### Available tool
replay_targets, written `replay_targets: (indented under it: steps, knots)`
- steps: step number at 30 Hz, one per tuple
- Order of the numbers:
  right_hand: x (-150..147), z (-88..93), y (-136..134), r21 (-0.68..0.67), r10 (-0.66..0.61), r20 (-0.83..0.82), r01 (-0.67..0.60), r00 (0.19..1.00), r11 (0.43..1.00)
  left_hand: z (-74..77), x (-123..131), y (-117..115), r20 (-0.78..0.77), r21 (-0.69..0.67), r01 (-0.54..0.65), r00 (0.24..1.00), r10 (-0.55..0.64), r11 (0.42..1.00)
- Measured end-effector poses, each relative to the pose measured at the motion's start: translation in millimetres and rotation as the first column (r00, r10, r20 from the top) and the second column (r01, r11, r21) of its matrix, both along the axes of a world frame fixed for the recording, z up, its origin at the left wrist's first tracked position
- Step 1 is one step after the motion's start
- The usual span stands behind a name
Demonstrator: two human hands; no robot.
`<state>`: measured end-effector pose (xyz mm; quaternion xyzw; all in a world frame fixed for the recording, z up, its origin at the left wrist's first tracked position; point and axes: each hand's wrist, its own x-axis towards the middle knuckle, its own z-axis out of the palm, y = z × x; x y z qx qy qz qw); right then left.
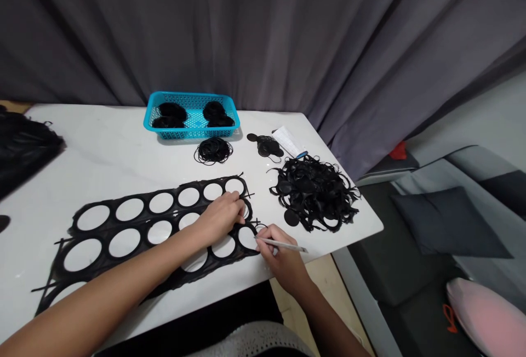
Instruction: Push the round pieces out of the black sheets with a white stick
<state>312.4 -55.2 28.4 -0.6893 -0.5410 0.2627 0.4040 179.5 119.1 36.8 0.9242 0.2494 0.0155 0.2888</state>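
A black sheet (pixel 142 238) punched with several rows of round holes lies flat on the white table. My left hand (pixel 222 217) rests on its right end, fingers over the holes, gripping nothing. My right hand (pixel 279 255) is shut on a slim white pen-like tool (pixel 283 245), whose tip is at the sheet's edge near the last hole. The tip itself is hidden behind my fingers. Just beyond my right hand lies a heap of tangled black strips and discs (pixel 314 192).
A blue plastic basket (pixel 191 132) holds several black coils. Near it are a black coil (pixel 213 151), black discs (pixel 265 146) and a white tube (pixel 289 142). A dark bundle (pixel 24 148) lies at the table's left. A grey curtain (pixel 246 28) hangs behind; a sofa (pixel 431 258) stands right.
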Motion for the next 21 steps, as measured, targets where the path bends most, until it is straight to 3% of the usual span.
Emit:
replay_targets:
  steps: [9,21]
  knots:
    - [-1.6,-1.5,0.3,0.02,-0.015,-0.01,0.015,1.0,1.0,-2.0,-3.6,2.2,0.008,0.077,-0.015,1.0,0.015,0.997]
    - [-2.9,-5.0,-1.8,-0.009,-0.017,-0.036,0.016,0.999,1.0,5.7,6.0,-23.9,-0.019,0.139,-0.098,0.995,0.102,0.985]
